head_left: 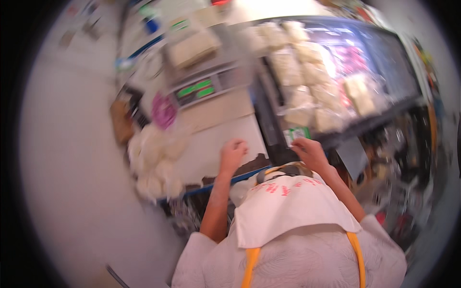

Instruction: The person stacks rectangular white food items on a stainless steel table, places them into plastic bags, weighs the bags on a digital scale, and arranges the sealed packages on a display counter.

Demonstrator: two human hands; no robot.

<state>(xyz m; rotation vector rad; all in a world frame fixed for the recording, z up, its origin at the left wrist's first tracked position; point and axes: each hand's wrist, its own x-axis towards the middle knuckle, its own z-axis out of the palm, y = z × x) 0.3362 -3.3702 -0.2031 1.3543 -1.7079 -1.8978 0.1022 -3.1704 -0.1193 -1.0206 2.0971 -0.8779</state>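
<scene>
My left hand (234,154), fingers curled and nothing visible in them, hovers over the near part of a pale board (223,144) on the counter. To its right, my right hand (311,153) is at the near corner of a dark display tray (363,122). Its fingertips overlap the lower edge of a small green-and-white card (298,135); blur hides whether they grip it. Clear bags of pale food blocks (288,66) fill the tray's left side. Beyond the board stands a digital scale (230,79) with a lit green display and a pale wrapped block (194,48) on its pan.
Clear bags of pale rounded food (158,162) lie at the counter's left edge, beside a crumpled pink plastic bag (164,111). Behind them are a black device (137,108) and a brown object (121,121). Pink packages (351,59) lie in the tray. A white apron (288,208) covers my front.
</scene>
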